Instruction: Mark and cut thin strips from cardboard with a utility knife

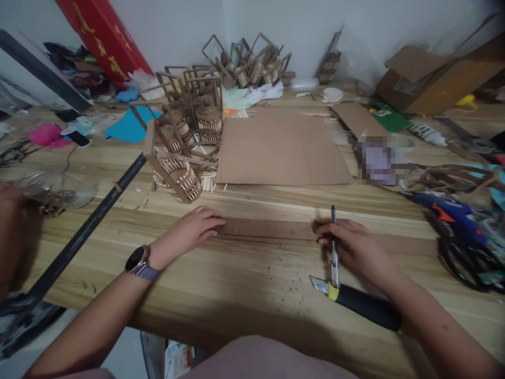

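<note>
A narrow brown cardboard strip (264, 229) lies lengthwise on the wooden table in front of me. At its left end, my left hand (193, 229) is closed, fingertips gripping the strip; a watch is on that wrist. My right hand (351, 242) holds a pen (334, 258) nearly upright between its fingers, while its fingertips also touch the strip farther right. Just below the pen rests a utility knife (366, 306) with a black and yellow handle, its blade pointing left. Small dark crumbs are scattered on the wood left of the knife.
Beyond the strip lies a large cardboard sheet (284, 150). Lantern-like cardboard models (179, 179) stand to its left. At right are scissors (465, 263) and a blue glue gun (457, 216). A black ruler-like bar (90, 221), a clear jar (74, 189) and another person's hand (10, 202) are at left.
</note>
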Action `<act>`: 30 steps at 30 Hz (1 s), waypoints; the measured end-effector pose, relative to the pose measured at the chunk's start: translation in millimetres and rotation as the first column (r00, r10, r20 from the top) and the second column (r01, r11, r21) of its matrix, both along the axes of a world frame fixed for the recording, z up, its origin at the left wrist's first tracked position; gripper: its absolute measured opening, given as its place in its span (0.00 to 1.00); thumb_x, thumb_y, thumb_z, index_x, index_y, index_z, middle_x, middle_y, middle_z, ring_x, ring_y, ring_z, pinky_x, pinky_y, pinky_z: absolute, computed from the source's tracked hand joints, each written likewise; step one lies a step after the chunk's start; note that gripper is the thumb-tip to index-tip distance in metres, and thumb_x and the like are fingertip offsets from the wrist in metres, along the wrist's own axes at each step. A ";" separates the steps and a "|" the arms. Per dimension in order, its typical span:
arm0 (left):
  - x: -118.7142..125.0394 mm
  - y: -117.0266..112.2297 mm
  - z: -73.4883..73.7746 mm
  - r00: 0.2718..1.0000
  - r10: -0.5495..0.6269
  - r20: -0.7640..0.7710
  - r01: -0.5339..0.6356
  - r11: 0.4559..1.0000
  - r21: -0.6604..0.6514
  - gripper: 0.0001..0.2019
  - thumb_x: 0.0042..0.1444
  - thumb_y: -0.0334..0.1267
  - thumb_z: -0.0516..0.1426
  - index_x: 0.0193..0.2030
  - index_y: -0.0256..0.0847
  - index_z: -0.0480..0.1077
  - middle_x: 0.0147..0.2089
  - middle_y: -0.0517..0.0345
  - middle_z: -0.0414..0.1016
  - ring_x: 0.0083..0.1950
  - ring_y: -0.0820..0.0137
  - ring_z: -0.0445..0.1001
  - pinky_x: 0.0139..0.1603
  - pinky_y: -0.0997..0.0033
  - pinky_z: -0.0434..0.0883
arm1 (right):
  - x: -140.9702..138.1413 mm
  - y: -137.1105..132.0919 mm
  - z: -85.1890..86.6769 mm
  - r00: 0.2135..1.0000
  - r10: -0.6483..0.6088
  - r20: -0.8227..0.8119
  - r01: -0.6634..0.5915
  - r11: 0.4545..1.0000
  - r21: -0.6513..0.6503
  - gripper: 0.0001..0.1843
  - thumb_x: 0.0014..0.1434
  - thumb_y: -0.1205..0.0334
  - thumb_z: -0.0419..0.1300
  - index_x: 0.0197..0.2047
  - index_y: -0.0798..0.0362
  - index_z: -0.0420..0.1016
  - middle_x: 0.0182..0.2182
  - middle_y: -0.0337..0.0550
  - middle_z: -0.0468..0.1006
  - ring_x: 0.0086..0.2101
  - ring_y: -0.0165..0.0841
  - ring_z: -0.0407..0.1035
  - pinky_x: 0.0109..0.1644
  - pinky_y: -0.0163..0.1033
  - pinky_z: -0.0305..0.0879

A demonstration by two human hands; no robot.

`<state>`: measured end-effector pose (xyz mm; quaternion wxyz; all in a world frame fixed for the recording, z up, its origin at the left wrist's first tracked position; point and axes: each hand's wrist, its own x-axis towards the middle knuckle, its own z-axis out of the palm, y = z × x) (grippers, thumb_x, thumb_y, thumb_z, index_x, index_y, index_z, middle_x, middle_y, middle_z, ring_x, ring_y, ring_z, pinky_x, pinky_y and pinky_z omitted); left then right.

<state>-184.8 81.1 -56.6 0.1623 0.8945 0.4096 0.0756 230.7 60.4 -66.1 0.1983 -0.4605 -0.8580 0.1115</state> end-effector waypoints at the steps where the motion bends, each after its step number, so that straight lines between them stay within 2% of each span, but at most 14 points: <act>1: 0.5 0.3 0.8 1.000 0.003 0.003 -0.003 1.000 -0.005 0.15 0.68 0.33 0.55 0.58 0.43 0.74 0.58 0.49 0.75 0.59 0.60 0.69 0.60 0.56 0.69 | 0.1 -0.2 0.3 1.000 0.003 0.001 -0.003 1.000 -0.004 0.08 0.65 0.61 0.55 0.39 0.47 0.75 0.43 0.47 0.85 0.45 0.44 0.78 0.47 0.51 0.73; 7: 0.7 1.9 0.8 1.000 0.005 0.015 -0.005 1.000 -0.011 0.15 0.68 0.33 0.54 0.58 0.45 0.74 0.57 0.49 0.75 0.58 0.60 0.69 0.60 0.56 0.69 | 2.7 0.4 0.2 1.000 -0.013 -0.021 0.012 1.000 -0.019 0.07 0.64 0.60 0.56 0.38 0.47 0.76 0.43 0.48 0.85 0.41 0.43 0.79 0.45 0.51 0.74; 15: 0.5 3.1 -0.3 1.000 0.005 0.028 -0.005 1.000 -0.003 0.14 0.68 0.33 0.54 0.57 0.44 0.75 0.55 0.50 0.76 0.57 0.61 0.70 0.59 0.57 0.69 | 3.8 1.1 -3.9 1.000 -0.015 -0.015 0.015 1.000 -0.024 0.07 0.64 0.61 0.56 0.38 0.46 0.76 0.43 0.47 0.84 0.41 0.42 0.79 0.45 0.50 0.74; 25: 1.4 5.3 0.1 1.000 -0.004 0.019 0.004 1.000 -0.005 0.14 0.67 0.32 0.55 0.56 0.44 0.75 0.54 0.51 0.75 0.56 0.61 0.70 0.59 0.58 0.69 | 2.3 -3.4 0.2 0.999 -0.001 0.049 -0.001 1.000 0.031 0.08 0.64 0.63 0.55 0.38 0.46 0.75 0.45 0.46 0.84 0.45 0.44 0.78 0.46 0.52 0.73; 30: 3.7 6.2 4.1 1.000 -0.011 -0.027 0.010 1.000 -0.015 0.14 0.67 0.32 0.55 0.56 0.41 0.74 0.55 0.49 0.75 0.56 0.60 0.70 0.58 0.58 0.69 | 2.8 -2.0 -0.5 0.998 0.020 0.053 -0.023 0.998 0.056 0.08 0.64 0.65 0.55 0.38 0.46 0.76 0.44 0.45 0.85 0.44 0.42 0.79 0.46 0.49 0.73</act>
